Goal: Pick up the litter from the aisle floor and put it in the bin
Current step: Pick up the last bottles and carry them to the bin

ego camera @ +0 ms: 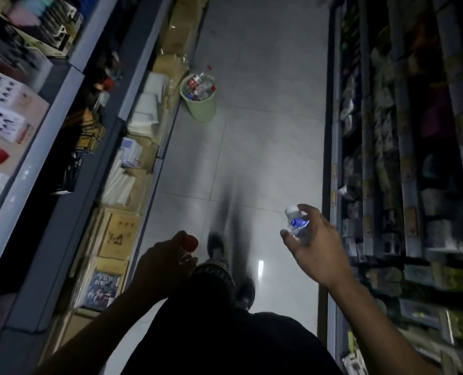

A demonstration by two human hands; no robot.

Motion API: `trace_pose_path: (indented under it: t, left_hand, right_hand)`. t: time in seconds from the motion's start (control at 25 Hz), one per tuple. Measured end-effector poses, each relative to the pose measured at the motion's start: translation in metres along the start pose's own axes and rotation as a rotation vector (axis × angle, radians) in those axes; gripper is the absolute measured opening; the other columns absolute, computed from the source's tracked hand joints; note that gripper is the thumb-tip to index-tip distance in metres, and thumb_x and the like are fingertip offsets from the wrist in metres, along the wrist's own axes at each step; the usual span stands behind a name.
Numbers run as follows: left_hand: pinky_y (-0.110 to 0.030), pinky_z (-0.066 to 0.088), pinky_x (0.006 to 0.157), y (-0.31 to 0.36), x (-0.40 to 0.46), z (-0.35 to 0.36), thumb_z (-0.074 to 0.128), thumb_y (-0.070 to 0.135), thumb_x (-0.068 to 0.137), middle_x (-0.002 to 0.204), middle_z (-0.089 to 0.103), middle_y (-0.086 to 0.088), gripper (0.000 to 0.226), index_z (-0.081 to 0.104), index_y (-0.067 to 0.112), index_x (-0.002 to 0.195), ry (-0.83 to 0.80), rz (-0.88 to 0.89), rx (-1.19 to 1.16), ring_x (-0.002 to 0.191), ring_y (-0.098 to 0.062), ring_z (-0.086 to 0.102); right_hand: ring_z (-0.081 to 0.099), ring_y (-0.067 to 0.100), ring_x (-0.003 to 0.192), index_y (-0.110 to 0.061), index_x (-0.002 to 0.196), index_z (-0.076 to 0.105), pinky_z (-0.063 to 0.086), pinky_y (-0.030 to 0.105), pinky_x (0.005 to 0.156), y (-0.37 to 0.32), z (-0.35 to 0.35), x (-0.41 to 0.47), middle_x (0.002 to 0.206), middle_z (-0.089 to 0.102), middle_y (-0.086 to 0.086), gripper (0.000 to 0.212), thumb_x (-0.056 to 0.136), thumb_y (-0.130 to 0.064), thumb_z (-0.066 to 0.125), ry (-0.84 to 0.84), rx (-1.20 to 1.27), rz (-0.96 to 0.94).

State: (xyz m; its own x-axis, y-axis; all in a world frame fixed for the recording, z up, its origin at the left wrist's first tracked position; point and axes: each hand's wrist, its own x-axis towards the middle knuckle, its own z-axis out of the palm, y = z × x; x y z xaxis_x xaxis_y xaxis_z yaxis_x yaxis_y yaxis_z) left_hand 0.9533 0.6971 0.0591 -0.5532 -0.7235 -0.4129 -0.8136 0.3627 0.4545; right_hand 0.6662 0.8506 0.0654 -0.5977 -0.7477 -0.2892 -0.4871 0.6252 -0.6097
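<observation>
Carrying litter toward bin (pixel 199 110), well ahead, already part full: left hand (pixel 161 262) clasps red-capped bottle (pixel 189 243), right hand (pixel 315 249) grips clear bottle (pixel 296 223). I still must drop both.

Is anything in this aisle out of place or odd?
Yes. The green bin is overfilled: bottles rise above its rim. A small red-and-white piece lies on the floor just behind it.

One green bin (pixel 198 104) by the left shelving's foot — several bottles inside, too jumbled to count. Two hand-held bottles: one red-capped bottle (pixel 190 243), one blue-labelled bottle (pixel 296 221).
</observation>
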Motion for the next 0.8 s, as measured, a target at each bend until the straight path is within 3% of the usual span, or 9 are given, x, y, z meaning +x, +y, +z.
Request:
trace_pose_path:
  t: [0.16,0.32,0.52,0.64,0.72,0.8]
  left_hand:
    - [-0.011,0.036,0.06,0.004,0.092,-0.028,0.075,0.038,0.089,0.085,0.065,0.014,0.033,0.054,0.03,0.113,-0.009,-0.016,-0.015,0.072,-0.001,0.06]
    - [-0.01,0.033,0.054,0.028,0.19,-0.079,0.074,0.037,0.09,0.081,0.064,0.015,0.028,0.054,0.03,0.11,0.004,0.065,0.004,0.061,0.005,0.052]
    - [-0.031,0.056,0.059,0.073,0.324,-0.137,0.075,0.036,0.087,0.075,0.065,0.013,0.031,0.054,0.031,0.108,0.083,0.207,0.019,0.065,-0.012,0.066]
    - [-0.033,0.058,0.059,0.111,0.405,-0.161,0.075,0.034,0.088,0.073,0.061,0.014,0.032,0.052,0.029,0.109,0.107,0.295,0.043,0.063,-0.011,0.066]
    - [-0.032,0.059,0.061,0.138,0.459,-0.17,0.074,0.036,0.089,0.076,0.061,0.016,0.031,0.052,0.03,0.11,0.112,0.329,0.055,0.066,-0.009,0.066]
    - [-0.032,0.059,0.064,0.165,0.507,-0.175,0.075,0.037,0.089,0.08,0.062,0.018,0.032,0.052,0.032,0.111,0.107,0.329,0.051,0.071,-0.006,0.066]
  right_hand:
    - [0.065,0.023,0.106,-0.037,0.134,0.042,0.057,0.045,0.087,-0.024,-0.012,0.108,0.13,0.062,-0.005,0.059,0.086,-0.047,0.073,0.014,0.005,-0.023]
    - [0.068,0.021,0.101,-0.036,0.137,0.043,0.052,0.034,0.08,-0.047,-0.024,0.174,0.129,0.063,-0.005,0.061,0.086,-0.045,0.075,0.011,-0.022,0.014]
    - [0.07,0.011,0.091,-0.047,0.128,0.043,0.056,0.035,0.081,-0.047,-0.043,0.245,0.122,0.065,-0.015,0.056,0.083,-0.044,0.076,0.037,0.062,0.093]
    - [0.069,-0.001,0.084,-0.049,0.129,0.041,0.057,0.035,0.076,-0.036,-0.058,0.296,0.122,0.066,-0.014,0.056,0.084,-0.047,0.074,0.033,0.064,0.144]
    - [0.063,-0.012,0.079,-0.045,0.13,0.045,0.053,0.025,0.071,-0.024,-0.071,0.339,0.12,0.067,-0.014,0.059,0.081,-0.044,0.078,0.058,0.078,0.146]
    - [0.062,-0.011,0.08,-0.035,0.133,0.052,0.047,0.02,0.071,-0.01,-0.092,0.391,0.12,0.069,-0.01,0.062,0.079,-0.039,0.083,0.057,0.073,0.162]
